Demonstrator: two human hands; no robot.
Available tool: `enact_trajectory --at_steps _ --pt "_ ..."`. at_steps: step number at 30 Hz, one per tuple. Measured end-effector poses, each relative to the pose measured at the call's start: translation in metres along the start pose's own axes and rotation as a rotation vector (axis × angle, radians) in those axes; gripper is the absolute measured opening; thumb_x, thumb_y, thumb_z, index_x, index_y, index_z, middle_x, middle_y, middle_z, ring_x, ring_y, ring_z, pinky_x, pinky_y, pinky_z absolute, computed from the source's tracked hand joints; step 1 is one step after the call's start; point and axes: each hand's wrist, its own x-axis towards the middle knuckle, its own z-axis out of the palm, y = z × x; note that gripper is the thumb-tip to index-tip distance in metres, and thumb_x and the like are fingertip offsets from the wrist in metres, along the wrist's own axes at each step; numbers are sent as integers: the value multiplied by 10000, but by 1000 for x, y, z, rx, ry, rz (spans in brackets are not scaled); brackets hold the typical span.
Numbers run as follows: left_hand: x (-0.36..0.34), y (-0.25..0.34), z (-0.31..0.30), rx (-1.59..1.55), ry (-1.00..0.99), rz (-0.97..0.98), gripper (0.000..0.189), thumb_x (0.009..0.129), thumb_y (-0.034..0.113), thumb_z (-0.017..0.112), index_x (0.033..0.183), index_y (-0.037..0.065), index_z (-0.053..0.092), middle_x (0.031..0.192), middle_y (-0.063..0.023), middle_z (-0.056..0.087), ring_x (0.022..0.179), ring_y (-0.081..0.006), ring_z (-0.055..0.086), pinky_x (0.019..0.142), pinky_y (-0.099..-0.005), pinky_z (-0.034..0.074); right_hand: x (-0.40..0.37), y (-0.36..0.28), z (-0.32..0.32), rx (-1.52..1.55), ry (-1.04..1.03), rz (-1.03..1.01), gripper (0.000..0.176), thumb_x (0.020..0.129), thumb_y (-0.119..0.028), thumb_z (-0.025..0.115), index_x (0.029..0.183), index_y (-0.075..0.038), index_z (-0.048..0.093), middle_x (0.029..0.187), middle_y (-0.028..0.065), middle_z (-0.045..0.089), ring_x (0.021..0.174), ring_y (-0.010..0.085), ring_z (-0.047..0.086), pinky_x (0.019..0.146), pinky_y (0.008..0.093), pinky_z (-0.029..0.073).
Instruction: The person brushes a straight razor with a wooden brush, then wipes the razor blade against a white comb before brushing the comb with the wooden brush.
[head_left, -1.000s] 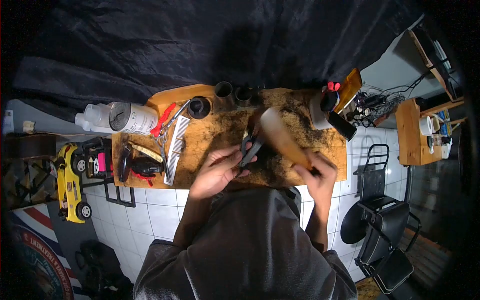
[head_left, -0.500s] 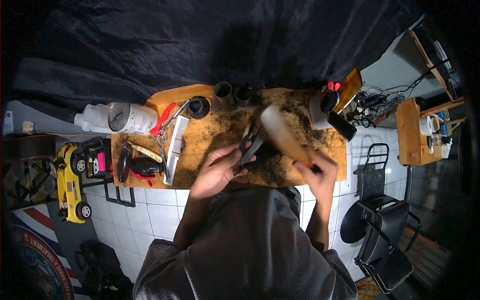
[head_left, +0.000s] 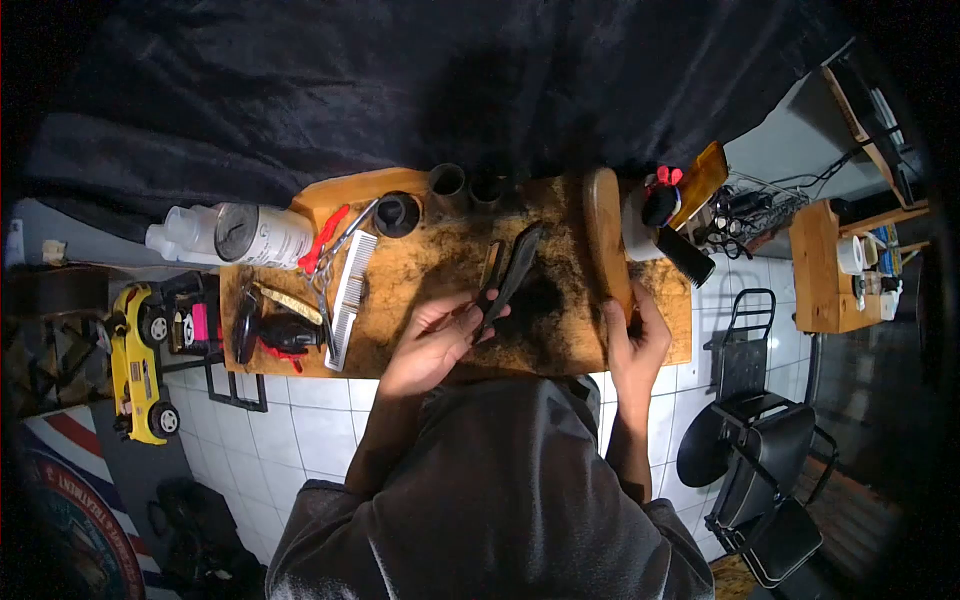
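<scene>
Fingers of my left hand (head_left: 440,338) are wrapped round a dark razor-like tool (head_left: 518,268), its two arms spread apart and pointing away from me. My right hand (head_left: 638,340) grips the near end of a wooden brush (head_left: 604,225), which stands nearly straight out ahead, its bristles not clearly visible. Both hands are over the near part of the wooden table (head_left: 400,270), whose surface is strewn with dark hair-like bits. To the left of my left hand lie a pale comb (head_left: 351,300) and scissors (head_left: 322,280) with a red clip (head_left: 325,240).
Two dark cups (head_left: 446,181) and a black round-topped item (head_left: 397,215) stand at the back. White bottles (head_left: 262,237) are at the back left, black clippers (head_left: 290,331) at front left. A black comb (head_left: 685,255) juts over the right edge.
The brush, blurred and slanting over the dark tool before, has swung right and upright with my right hand. My left hand has barely moved.
</scene>
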Motion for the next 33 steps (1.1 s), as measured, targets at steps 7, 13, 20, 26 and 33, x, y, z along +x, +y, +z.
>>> enact_trajectory --at_steps 7,13,20,26,33 --pt "3 0 6 249 3 158 290 932 -10 505 1222 -14 513 1199 -129 581 1032 -174 604 798 -269 494 -15 -10 -1 126 -155 189 305 797 -40 693 1076 57 616 722 -8 538 660 64 442 626 196 377" --pt "6 -8 9 606 216 287 318 895 -23 572 1210 -21 529 1007 -123 654 854 -147 652 655 -237 516 -23 1 -6 167 -180 235 311 796 -9 678 1093 61 616 735 -6 570 657 47 470 621 193 397" --pt "2 2 23 1054 375 425 251 827 31 679 1071 17 622 803 -119 656 743 -144 677 579 -242 504 -33 15 -16 54 -353 -30 342 706 -50 778 1004 55 648 762 82 615 658 135 552 629 254 450" --pt "3 6 28 1083 345 446 233 816 50 704 1027 -11 628 831 -90 675 748 -119 638 654 -271 504 -20 -7 -15 -174 -449 -186 445 632 -159 843 980 44 653 788 135 632 665 228 599 632 314 486" --pt "6 -2 25 622 227 367 238 928 45 557 1156 -24 552 970 -101 623 793 -123 612 691 -255 503 -8 -3 -12 -67 -106 -63 397 690 -44 783 1042 65 635 797 103 609 689 145 551 625 257 442"
